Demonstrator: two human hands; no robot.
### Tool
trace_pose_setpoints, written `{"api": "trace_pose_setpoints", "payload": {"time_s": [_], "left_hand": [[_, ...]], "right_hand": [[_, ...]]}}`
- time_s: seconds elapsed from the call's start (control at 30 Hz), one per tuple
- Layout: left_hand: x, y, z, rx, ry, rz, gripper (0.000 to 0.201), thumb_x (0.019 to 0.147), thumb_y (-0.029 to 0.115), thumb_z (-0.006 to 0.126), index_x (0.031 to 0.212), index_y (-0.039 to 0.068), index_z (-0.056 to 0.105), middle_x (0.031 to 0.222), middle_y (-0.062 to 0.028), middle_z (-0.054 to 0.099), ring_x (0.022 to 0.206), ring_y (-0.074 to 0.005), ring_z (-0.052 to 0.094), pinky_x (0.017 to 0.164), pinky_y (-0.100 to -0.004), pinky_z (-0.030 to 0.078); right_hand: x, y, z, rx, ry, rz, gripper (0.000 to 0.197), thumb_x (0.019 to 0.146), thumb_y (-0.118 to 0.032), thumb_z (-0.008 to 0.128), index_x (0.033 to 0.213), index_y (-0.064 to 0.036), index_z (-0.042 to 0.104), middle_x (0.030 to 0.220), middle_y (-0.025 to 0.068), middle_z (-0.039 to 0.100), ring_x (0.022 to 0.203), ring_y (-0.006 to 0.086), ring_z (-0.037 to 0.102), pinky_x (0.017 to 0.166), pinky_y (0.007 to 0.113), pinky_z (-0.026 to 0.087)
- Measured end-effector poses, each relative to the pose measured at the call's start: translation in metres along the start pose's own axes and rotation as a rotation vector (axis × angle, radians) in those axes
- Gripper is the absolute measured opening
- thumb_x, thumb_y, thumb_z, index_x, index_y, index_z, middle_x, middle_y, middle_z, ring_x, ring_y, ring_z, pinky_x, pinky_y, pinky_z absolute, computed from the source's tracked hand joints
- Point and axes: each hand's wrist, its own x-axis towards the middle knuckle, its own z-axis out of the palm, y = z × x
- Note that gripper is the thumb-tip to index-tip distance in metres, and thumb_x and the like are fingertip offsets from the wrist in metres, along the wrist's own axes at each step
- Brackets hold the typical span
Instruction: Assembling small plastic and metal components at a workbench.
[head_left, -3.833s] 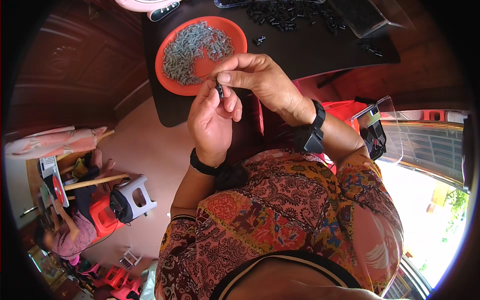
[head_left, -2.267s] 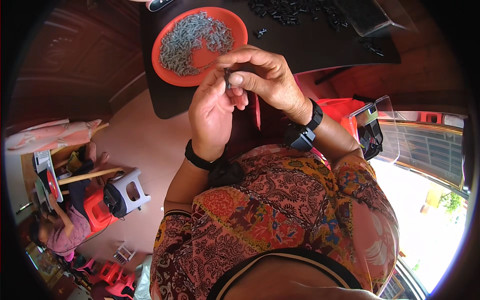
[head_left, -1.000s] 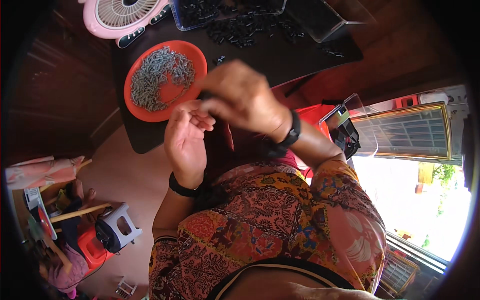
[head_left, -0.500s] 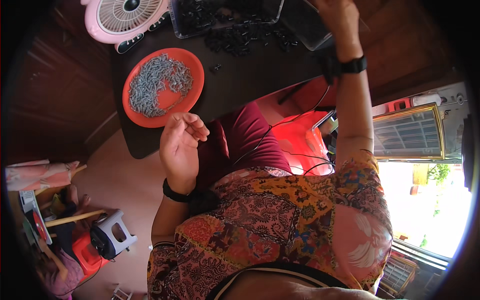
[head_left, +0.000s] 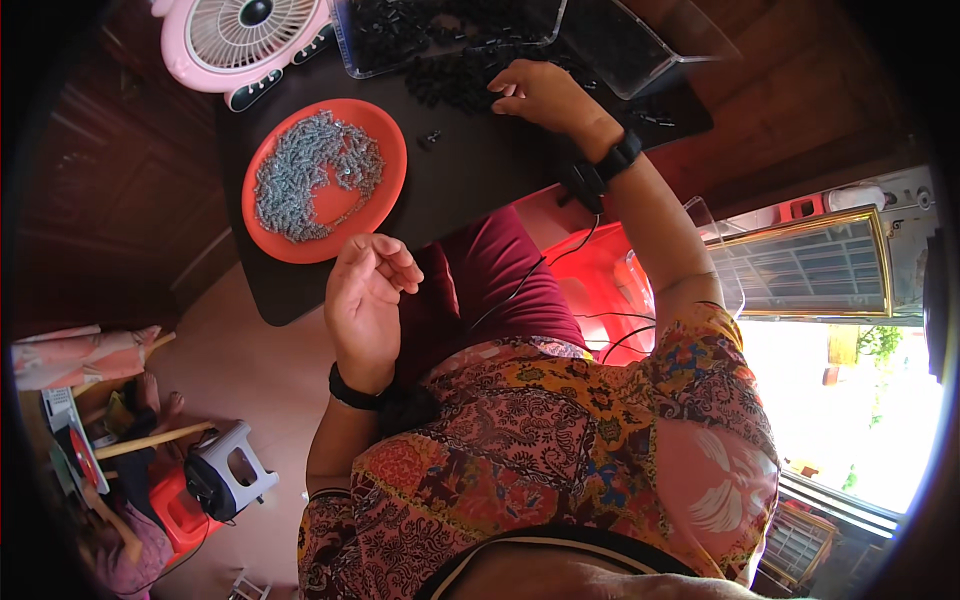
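Note:
My left hand (head_left: 365, 310) is raised in front of my lap, palm showing, its fingers curled in. Whatever it may hold is hidden behind the fingers. Just beyond it, an orange-red plate (head_left: 392, 205) carries a heap of small silvery metal pieces (head_left: 290, 190) that look like screws. Over a loose pile of small black pieces (head_left: 445, 85), my right hand (head_left: 550, 97) reaches in with bent fingers, thumb and forefinger slightly apart and nothing visible between them. A few black pieces (head_left: 430, 139) lie apart from the pile, right of the plate.
A clear plastic box (head_left: 385, 70) of black pieces stands at the back, with another clear container (head_left: 640, 75) to its right. A pink fan (head_left: 180, 60) occupies the table's (head_left: 480, 175) far left. Cables hang near my right forearm. Another person (head_left: 125, 535) sits at lower left.
My right hand has come from the clear container at far right, left and nearer, to the black pile. My left hand stays almost in place.

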Motion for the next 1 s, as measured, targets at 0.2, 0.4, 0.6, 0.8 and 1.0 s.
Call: {"api": "trace_pose_setpoints", "payload": {"time_s": [0.2, 0.4, 0.6, 0.8, 1.0], "left_hand": [[0.000, 0.001, -0.003, -0.002, 0.022, -0.023, 0.022, 0.097, 0.022, 0.041, 0.096, 0.003, 0.052, 0.088, -0.0089, 0.058, 0.075, -0.0178, 0.057, 0.068, -0.0290, 0.043], [0.000, 0.000, -0.002, 0.002, 0.002, -0.021, 0.021, 0.097, 0.021, 0.041, 0.096, 0.003, 0.052, 0.089, -0.0088, 0.058, 0.075, -0.0172, 0.057, 0.067, -0.0282, 0.043], [0.001, 0.000, 0.003, 0.035, -0.035, -0.024, 0.023, 0.097, 0.022, 0.040, 0.096, 0.003, 0.051, 0.087, -0.0090, 0.056, 0.075, -0.0177, 0.056, 0.066, -0.0281, 0.042], [0.001, 0.001, 0.006, 0.072, -0.077, -0.018, 0.026, 0.098, 0.024, 0.038, 0.096, 0.002, 0.051, 0.086, -0.0088, 0.056, 0.074, -0.0175, 0.057, 0.065, -0.0278, 0.042], [0.000, 0.006, 0.008, 0.192, -0.075, -0.063, 0.029, 0.098, 0.026, 0.037, 0.098, 0.001, 0.052, 0.082, -0.0079, 0.056, 0.071, -0.0169, 0.056, 0.064, -0.0266, 0.042]], "right_hand": [[0.004, 0.007, 0.005, -0.015, -0.014, 0.027, 0.026, 0.078, -0.016, 0.070, 0.102, -0.0074, 0.069, 0.089, 0.0097, 0.067, 0.083, 0.0220, 0.066, 0.075, 0.032, 0.052], [-0.009, -0.018, -0.002, 0.345, -0.001, 0.093, 0.024, 0.082, -0.008, 0.066, 0.106, -0.0041, 0.066, 0.093, 0.0051, 0.067, 0.090, 0.0137, 0.063, 0.081, 0.027, 0.050], [-0.028, -0.095, -0.012, 1.054, -0.183, 0.013, 0.023, 0.086, 0.002, 0.064, 0.108, -0.0014, 0.063, 0.098, 0.0018, 0.064, 0.093, 0.0083, 0.060, 0.085, 0.023, 0.047], [-0.033, -0.134, -0.018, 1.117, -0.338, -0.158, 0.028, 0.083, 0.004, 0.067, 0.109, -0.0033, 0.064, 0.098, 0.0013, 0.065, 0.094, 0.0099, 0.060, 0.084, 0.024, 0.050], [-0.029, -0.169, -0.018, 0.521, -0.304, -0.521, 0.032, 0.073, 0.004, 0.066, 0.103, -0.0046, 0.063, 0.087, 0.0095, 0.066, 0.082, 0.0254, 0.067, 0.070, 0.033, 0.053]]}}
